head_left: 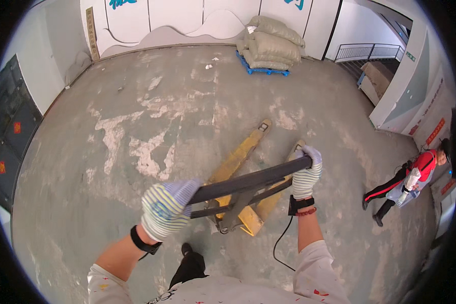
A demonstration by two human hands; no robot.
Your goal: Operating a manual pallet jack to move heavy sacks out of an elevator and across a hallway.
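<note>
- Head view: the left hand [166,207] in a striped glove is wrapped tight around the left end of the black handle bar [251,181].
- The right hand [306,174], gloved too, grips the right end.
- The yellow pallet jack [243,162] stands on the grey floor [137,116], forks pointing away.
- Sacks [271,45] lie on a blue pallet [261,69] far off.
- Another person [410,182] stands at the right.

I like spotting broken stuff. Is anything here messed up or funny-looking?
The concrete floor is worn, with pale patches where the surface has flaked. The yellow pallet jack and stacked sacks look fine.
</note>
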